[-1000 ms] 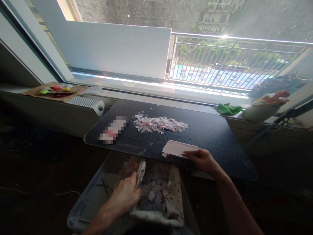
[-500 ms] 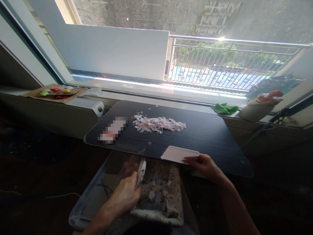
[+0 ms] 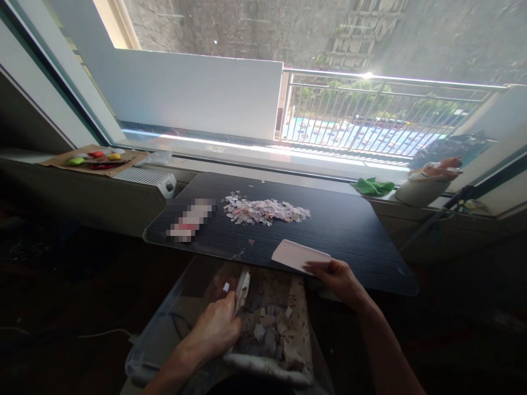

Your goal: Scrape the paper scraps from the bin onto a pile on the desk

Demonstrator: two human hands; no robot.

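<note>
My right hand [image 3: 335, 277] pinches one end of a flat pale card or scraper [image 3: 300, 255], held at the table's near edge. A heap of small torn paper scraps [image 3: 265, 210] lies on the dark wood-grain table [image 3: 337, 230]. Below that edge, my left hand [image 3: 216, 323] is closed on the light, folded rim [image 3: 242, 288] of a lined container. Inside this container, spotted cloth [image 3: 298, 315] surrounds more paper scraps [image 3: 265, 332]. A single white scrap [image 3: 226, 286] shows just left of that rim.
A clear plastic bin [image 3: 152, 323] stands under the table front. A blurred pale-and-red item [image 3: 191, 220] lies at the table's left. On the sill are a green cloth [image 3: 374, 186], a pale pot [image 3: 422, 189] and cardboard [image 3: 61, 159] with colourful items. A white heater-like box [image 3: 152, 178] sits nearby.
The card in my right hand has risen slightly and sits a little farther over the tabletop. A white scrap now shows beside my left hand. The left hand keeps its grip.
</note>
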